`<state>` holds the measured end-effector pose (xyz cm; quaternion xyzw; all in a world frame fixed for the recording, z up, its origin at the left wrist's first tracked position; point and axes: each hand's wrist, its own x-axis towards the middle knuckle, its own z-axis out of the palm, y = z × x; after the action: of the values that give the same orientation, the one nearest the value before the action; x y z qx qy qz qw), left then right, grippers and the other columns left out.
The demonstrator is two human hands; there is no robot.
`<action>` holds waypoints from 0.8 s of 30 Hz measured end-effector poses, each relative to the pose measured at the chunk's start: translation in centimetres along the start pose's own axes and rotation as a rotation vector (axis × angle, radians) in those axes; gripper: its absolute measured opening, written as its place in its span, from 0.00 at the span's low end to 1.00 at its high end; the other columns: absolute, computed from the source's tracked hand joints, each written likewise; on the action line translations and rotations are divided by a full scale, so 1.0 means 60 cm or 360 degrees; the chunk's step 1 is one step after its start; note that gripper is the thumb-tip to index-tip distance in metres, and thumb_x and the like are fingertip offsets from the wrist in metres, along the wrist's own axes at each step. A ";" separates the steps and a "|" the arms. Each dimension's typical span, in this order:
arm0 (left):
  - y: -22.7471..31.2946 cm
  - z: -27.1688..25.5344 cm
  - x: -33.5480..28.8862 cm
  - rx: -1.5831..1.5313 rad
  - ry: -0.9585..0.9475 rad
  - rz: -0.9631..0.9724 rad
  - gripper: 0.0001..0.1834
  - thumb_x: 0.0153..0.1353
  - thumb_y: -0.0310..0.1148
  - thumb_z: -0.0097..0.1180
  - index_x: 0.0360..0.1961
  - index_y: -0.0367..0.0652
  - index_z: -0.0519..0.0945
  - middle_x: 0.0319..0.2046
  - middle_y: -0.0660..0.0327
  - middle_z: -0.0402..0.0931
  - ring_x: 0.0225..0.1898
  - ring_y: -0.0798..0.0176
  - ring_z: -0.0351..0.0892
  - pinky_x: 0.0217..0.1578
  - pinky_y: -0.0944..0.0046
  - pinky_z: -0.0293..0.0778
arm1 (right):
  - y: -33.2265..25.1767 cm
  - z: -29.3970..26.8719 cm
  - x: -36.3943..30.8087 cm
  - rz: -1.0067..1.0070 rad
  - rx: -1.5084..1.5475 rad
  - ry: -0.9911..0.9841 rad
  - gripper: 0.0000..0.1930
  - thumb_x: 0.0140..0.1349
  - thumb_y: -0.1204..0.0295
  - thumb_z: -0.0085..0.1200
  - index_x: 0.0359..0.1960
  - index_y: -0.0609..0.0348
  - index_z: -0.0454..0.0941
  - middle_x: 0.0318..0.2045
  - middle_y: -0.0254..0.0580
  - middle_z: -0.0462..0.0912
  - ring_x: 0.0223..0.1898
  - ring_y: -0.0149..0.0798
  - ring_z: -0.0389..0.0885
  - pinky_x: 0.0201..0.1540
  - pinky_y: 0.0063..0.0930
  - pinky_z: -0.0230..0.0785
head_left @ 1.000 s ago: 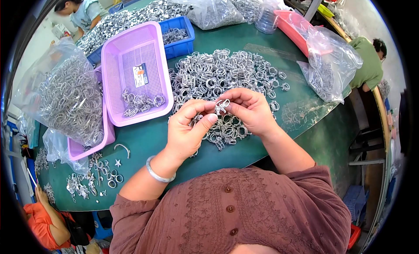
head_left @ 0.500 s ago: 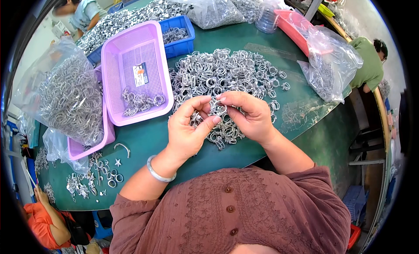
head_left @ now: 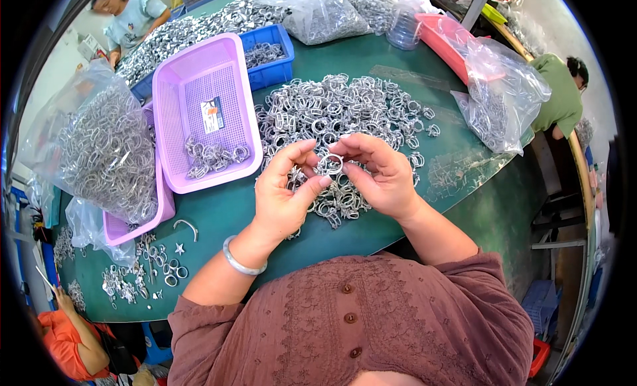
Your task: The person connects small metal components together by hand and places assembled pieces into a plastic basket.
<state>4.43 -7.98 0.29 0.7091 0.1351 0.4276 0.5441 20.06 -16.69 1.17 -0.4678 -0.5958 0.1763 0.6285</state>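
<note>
A silver-coloured metal ring (head_left: 330, 164) is held between the fingertips of my left hand (head_left: 282, 190) and my right hand (head_left: 386, 180). Thumbs and fingers of both hands pinch it from either side, its round opening facing me. Beneath and beyond my hands spreads a big pile of similar grey metal rings (head_left: 338, 110) on the green table (head_left: 332, 243). Left of the pile, a purple plastic basket (head_left: 252, 130) is propped at a tilt, with a small cluster of rings (head_left: 209, 159) and a label card (head_left: 212, 114) inside.
Farther left, a clear bag of rings (head_left: 109, 154) rests in a second purple basket (head_left: 166, 207). A blue bin (head_left: 275, 71) stands behind. Loose rings and a star piece (head_left: 179, 248) lie near left. A pink tray (head_left: 441, 44) and another bag (head_left: 494, 110) sit right. Other people work around the table.
My fingers have shifted and the ring has turned, so its round opening shows more plainly. At the far left, a person has moved more into view and leans over the heap.
</note>
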 end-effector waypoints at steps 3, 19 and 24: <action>-0.001 0.000 0.000 -0.0064 -0.0012 -0.0077 0.28 0.48 0.20 0.63 0.53 0.37 0.70 0.37 0.62 0.72 0.37 0.70 0.70 0.41 0.70 0.70 | 0.000 -0.001 -0.001 0.0002 0.0009 0.0006 0.21 0.53 0.88 0.51 0.50 0.64 0.70 0.40 0.45 0.81 0.44 0.36 0.81 0.47 0.27 0.74; 0.007 0.002 0.001 -0.0397 0.0007 -0.0385 0.27 0.54 0.22 0.59 0.56 0.36 0.68 0.41 0.61 0.72 0.39 0.71 0.70 0.40 0.72 0.70 | 0.004 -0.001 -0.002 -0.0017 -0.0001 0.0022 0.20 0.53 0.87 0.53 0.50 0.65 0.70 0.40 0.45 0.81 0.43 0.36 0.81 0.47 0.27 0.73; 0.002 -0.004 0.001 -0.0574 -0.0038 -0.0525 0.25 0.57 0.23 0.55 0.57 0.37 0.66 0.43 0.61 0.71 0.36 0.74 0.71 0.32 0.76 0.71 | 0.003 -0.001 0.001 -0.0029 -0.0027 0.0012 0.20 0.53 0.87 0.53 0.49 0.65 0.70 0.40 0.46 0.81 0.43 0.36 0.81 0.46 0.27 0.74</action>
<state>4.26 -7.78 0.42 0.5738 0.1643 0.3418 0.7259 20.19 -16.60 1.08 -0.4683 -0.5992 0.1635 0.6284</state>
